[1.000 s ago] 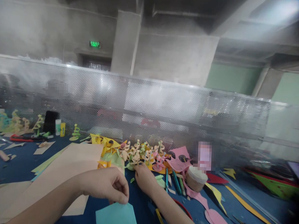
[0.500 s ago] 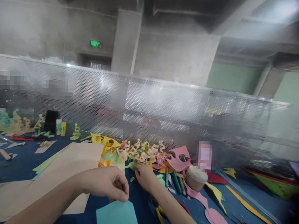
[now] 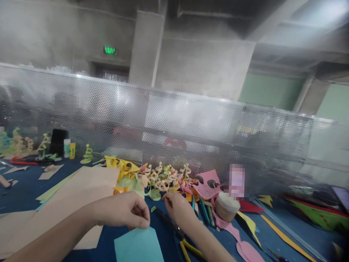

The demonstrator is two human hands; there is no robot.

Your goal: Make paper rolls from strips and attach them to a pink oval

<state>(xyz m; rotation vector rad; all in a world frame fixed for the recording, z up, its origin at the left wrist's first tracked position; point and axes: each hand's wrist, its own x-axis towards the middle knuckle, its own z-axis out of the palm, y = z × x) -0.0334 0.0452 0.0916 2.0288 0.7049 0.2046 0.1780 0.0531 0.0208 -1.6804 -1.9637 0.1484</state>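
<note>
My left hand (image 3: 126, 211) pinches the top edge of a light blue paper sheet (image 3: 140, 248), which hangs near the bottom centre. My right hand (image 3: 176, 205) is to its right, above the dark blue table, its fingers curled; whether anything is between them is too small to tell. Just beyond it lies a pile of curly paper spirals (image 3: 164, 178) in cream, green and pink. Pliers with yellow handles (image 3: 184, 242) lie partly under my right wrist.
Cream paper sheets (image 3: 83, 198) cover the left. Pink cut paper (image 3: 208, 183), a round tub (image 3: 227, 207) and pens (image 3: 205, 212) lie at the right. A perforated metal screen (image 3: 186, 120) stands along the back.
My right hand has drawn back from the spiral pile, slightly right and towards me, uncovering more of the pliers. My left hand still holds the blue paper, in nearly the same place.
</note>
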